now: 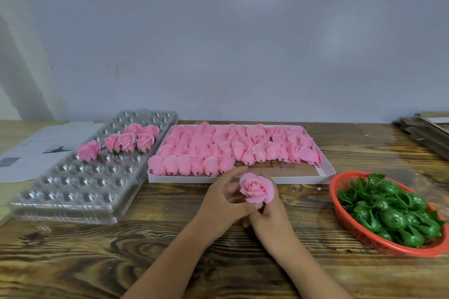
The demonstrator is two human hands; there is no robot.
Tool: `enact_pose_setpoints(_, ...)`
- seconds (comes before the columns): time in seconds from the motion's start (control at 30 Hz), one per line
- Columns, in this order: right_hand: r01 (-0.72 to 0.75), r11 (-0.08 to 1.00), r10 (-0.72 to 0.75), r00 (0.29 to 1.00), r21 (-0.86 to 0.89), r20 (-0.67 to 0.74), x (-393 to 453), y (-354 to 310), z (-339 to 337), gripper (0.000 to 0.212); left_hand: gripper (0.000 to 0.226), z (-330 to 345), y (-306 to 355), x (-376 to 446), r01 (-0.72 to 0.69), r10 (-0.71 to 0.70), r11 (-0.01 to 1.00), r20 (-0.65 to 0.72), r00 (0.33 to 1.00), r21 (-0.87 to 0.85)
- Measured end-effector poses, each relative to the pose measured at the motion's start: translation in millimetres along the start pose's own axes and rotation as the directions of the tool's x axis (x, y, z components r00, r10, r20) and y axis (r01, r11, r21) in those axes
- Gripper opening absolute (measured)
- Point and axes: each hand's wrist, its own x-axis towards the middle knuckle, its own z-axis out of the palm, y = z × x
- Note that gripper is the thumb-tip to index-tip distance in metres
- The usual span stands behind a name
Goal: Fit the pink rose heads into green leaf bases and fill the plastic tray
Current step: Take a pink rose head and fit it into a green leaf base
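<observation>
Two hands (245,211) around pink rose (256,188)

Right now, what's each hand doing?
Left hand: pinching the pink rose head.
Right hand: gripping the same rose from underneath.

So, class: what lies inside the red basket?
The red basket holds a heap of green leaf bases, several showing a hole. Its floor, and any pieces lower down, are covered.

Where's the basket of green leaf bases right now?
The red basket of green leaf bases sits on the wooden table at the right of the head view, beside the white box's near right corner.
</observation>
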Motion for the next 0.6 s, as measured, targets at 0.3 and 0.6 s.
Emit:
enact_pose_setpoints(0.3,-0.052,0.997,0.053,0.999,-0.063,0.012,1,-6,1,0.076,0.069,-2,2,-2,-0.056,0.060,0.997,-0.082,0.995,0.050)
enact_pose_setpoints(0.6,-0.075,0.994,0.077,0.997,-0.084,0.023,1,-5,2,0.089,0.068,-106,57,-5,-0.043,0.054,0.998,-0.463,0.885,0.034)
